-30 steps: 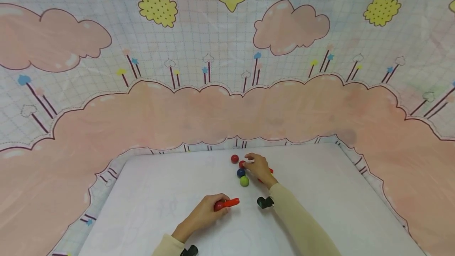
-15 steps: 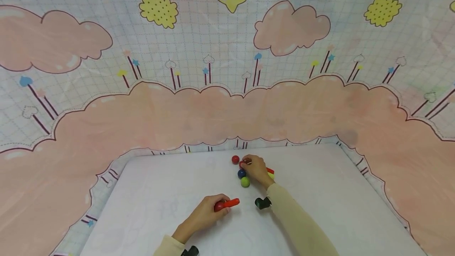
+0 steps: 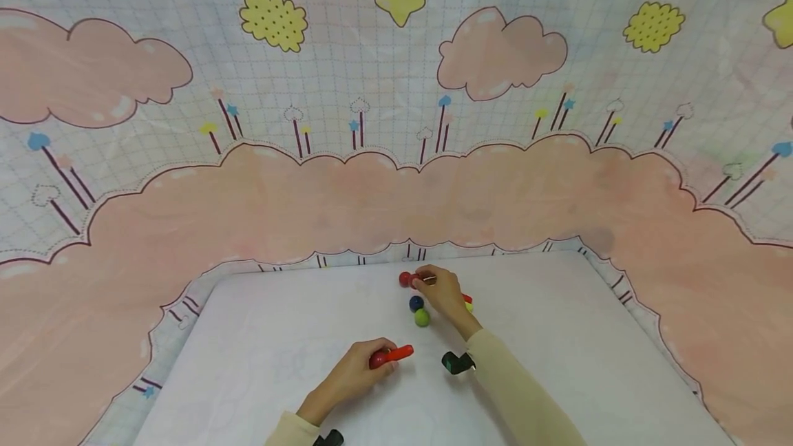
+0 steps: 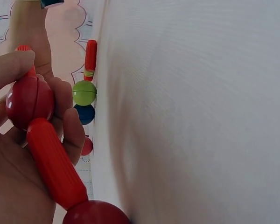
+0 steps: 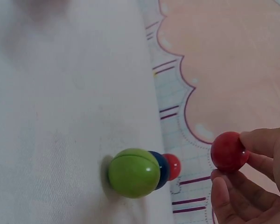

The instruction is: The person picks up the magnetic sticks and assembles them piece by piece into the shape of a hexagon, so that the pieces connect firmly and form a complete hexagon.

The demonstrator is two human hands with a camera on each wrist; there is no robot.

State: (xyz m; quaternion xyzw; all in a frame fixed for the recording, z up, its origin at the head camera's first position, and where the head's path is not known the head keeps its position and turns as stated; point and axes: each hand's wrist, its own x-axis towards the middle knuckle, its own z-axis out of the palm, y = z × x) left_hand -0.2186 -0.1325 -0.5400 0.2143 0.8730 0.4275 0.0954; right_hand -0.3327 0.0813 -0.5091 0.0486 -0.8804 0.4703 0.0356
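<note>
Across a white table [image 3: 260,336]: coloured balls and sticks, both hands occupied.
Near left, left hand [image 3: 356,371], fingers curled round a joined red ball-and-stick piece [image 4: 56,161]. Farther off and to its right, one loose red ball [image 3: 403,279]; just beside that, a pinched red ball [image 5: 227,151], seemingly off the surface. Slightly nearer, a blue ball [image 3: 416,303] and a green ball [image 3: 423,318], apparently touching. Next, right hand [image 3: 447,298], thumb and fingertips pinching its ball. Just right of it, a red stick [image 3: 467,299], partly hidden. Hazards, as judged: the smooth pinched red ball could slip from so light a hold, roll and scatter its neighbours; the right hand, swung low, could knock the green ball or red stick.
</note>
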